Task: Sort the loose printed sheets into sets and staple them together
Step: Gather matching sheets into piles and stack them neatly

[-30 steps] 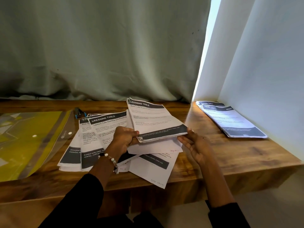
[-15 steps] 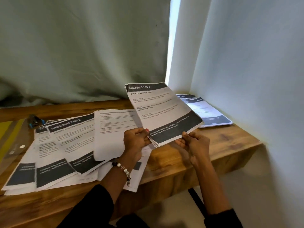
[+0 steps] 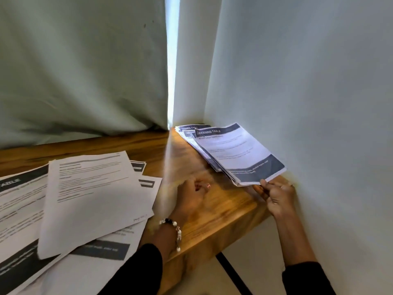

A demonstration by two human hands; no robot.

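**Gathered set carried over to the finished pile by the wall**

A second ago both hands held the thin set of printed white sheets with dark header and footer bands above the loose spread in the middle of the wooden counter. Now only the right hand has it, thumb on top and fingers beneath pinching the near corner, and the set has swung to the far right, lying over the flat pile of similar banded sheets against the pale wall. Its far end seems to rest on that pile; the near end is lifted off the wood.

The left hand has let go and sits blurred just above the counter between the two groups of paper, fingers loosely curled around nothing I can make out.

The loose white sheets lie fanned on the left, overlapping one another and hanging over the near edge.

By my reading, this set is being put down as done and more sorting waits on the left. Whether it is stapled cannot be told; no staple or stapler shows now.
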